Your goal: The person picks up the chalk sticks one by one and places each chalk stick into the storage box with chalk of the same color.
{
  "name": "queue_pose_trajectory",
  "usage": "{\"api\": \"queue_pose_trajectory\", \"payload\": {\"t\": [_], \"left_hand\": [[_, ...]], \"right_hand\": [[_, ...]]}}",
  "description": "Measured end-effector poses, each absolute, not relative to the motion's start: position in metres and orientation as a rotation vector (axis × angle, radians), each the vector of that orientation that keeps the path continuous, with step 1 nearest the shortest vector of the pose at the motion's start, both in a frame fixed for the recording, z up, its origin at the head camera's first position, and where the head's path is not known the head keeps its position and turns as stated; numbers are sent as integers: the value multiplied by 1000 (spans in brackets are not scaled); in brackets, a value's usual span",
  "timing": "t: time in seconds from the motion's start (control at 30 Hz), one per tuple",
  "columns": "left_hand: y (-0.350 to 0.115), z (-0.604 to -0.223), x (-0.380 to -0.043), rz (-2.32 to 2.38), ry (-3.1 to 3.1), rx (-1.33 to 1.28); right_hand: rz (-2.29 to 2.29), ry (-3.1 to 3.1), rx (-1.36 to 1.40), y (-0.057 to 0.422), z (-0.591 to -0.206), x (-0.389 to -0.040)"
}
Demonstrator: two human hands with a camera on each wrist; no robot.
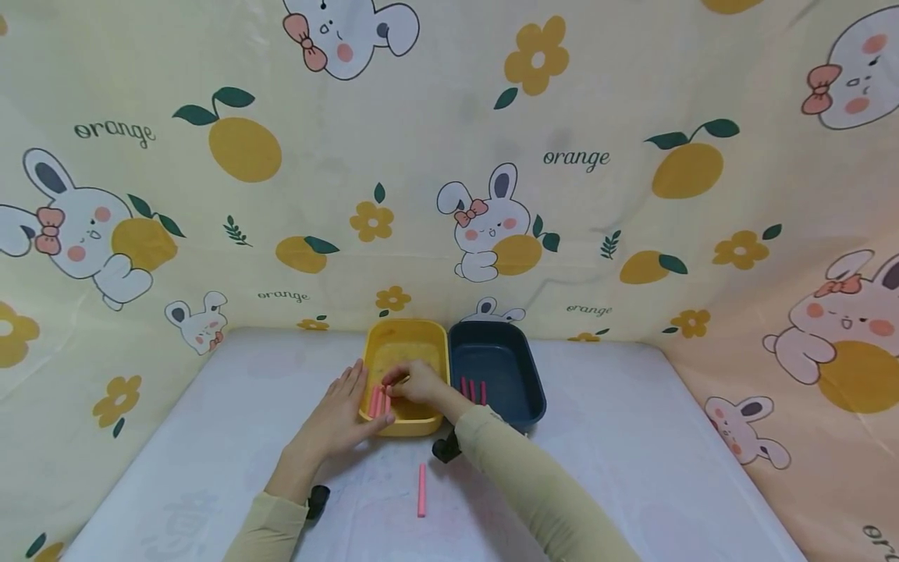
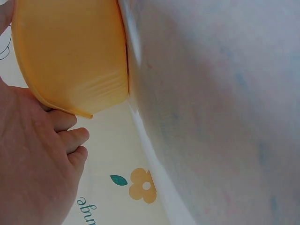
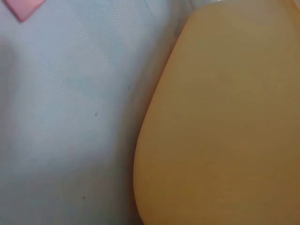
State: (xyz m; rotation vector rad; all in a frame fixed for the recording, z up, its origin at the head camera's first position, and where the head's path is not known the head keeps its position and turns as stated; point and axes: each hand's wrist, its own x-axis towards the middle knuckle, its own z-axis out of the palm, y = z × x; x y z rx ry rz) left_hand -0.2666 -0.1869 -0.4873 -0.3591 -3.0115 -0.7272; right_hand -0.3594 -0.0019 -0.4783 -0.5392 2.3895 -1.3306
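Observation:
A yellow plastic tray [image 1: 402,428] stands at the middle of the table, with several pink sticks [image 1: 375,401] lying at its front left. My left hand [image 1: 342,421] holds the tray at its front left corner, fingers along the left side and thumb at the front rim. Inside the tray, my right hand [image 1: 419,384] pinches the upper end of one pink stick between thumb and fingertips. The left wrist view has the tray's outer wall [image 2: 70,51] beside the left hand [image 2: 37,150]. Only the tray's wall [image 3: 220,117] fills the right wrist view; the right hand is out of it.
A dark blue tray [image 1: 502,343] touches the yellow one on its right, with 3 pink sticks [image 1: 473,392] inside. One more pink stick [image 1: 422,490] lies on the white table [image 1: 618,468] in front. A patterned cloth [image 1: 435,117] hangs behind.

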Motion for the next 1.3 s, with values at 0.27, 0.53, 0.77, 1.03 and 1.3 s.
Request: {"api": "queue_pose_trajectory", "payload": {"t": [0.27, 0.53, 0.77, 1.03, 1.3], "left_hand": [[-185, -487, -267, -730, -3000, -376], [-184, -484, -268, -734, -2994, -379], [-183, -482, -268, -736, -3006, -364], [-183, -483, -267, -743, -3000, -359], [-185, -484, -265, -740, -3006, -357]], "right_hand": [[-1206, 2529, -556, -3, -478, -359], [-1153, 2584, -558, -4, -477, -359], [-1126, 2608, -547, -5, -476, -359], [-1163, 2608, -553, -5, -477, -359], [-1285, 2533, -454, -4, -472, -354]]}}
